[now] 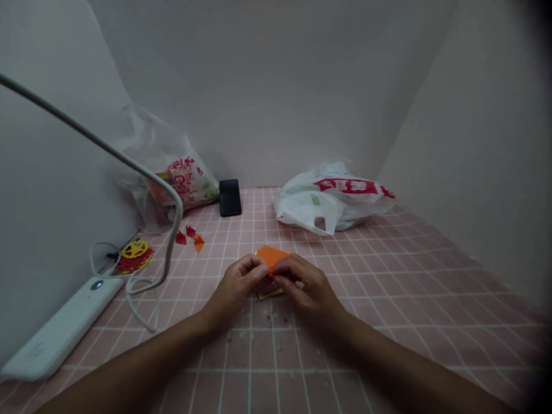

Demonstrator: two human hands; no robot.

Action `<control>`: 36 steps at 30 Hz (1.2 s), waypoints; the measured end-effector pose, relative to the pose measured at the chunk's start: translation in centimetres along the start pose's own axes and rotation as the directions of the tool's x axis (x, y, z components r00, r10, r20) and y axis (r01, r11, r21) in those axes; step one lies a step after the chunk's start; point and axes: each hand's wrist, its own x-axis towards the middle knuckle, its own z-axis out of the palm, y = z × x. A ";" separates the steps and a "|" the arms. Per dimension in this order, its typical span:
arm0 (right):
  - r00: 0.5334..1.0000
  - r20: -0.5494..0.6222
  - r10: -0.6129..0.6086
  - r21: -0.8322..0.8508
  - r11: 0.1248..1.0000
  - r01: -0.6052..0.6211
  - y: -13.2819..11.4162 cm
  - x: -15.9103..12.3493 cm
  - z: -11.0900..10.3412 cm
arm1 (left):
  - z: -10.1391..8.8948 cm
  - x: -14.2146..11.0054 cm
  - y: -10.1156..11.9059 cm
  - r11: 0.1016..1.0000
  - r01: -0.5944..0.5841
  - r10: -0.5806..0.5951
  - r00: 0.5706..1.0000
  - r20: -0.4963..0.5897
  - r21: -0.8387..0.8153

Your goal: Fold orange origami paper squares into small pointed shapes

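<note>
Orange paper (pixel 271 255) shows between my two hands at the middle of the table. My left hand (pixel 239 284) is closed, with thumb and forefinger pinching the paper's left near side. From the right, my right hand (pixel 308 286) pinches it too, fingertips close to those of the left. A yellow sheet (pixel 271 294) peeks out below the fingers; how it lies against the orange paper is partly hidden. Further off to the left lie a small folded orange paper piece (pixel 199 243) and two small red folded pieces (pixel 190 232).
A clear plastic bag (pixel 190 178) and a black phone (pixel 230 198) are at the back left. At the back right lies a white plastic bag (pixel 332 198). Yellow and red cutouts (pixel 135 249) and a white power bank-like device (pixel 64 328) sit left, with a cable (pixel 175 230) arching above.
</note>
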 end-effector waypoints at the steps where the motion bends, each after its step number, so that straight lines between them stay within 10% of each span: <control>1: 1.000 -0.003 0.003 -0.006 1.000 -0.003 0.0 0.0 0.0 | 0.1 0.0 0.0 1.000 0.010 -0.010 1.000 0.005 -0.019; 36: 0.996 -0.059 0.072 -0.067 0.995 -0.076 0.3 -0.2 0.3 | 0.2 -0.2 0.1 0.998 -0.038 0.042 0.997 0.072 -0.049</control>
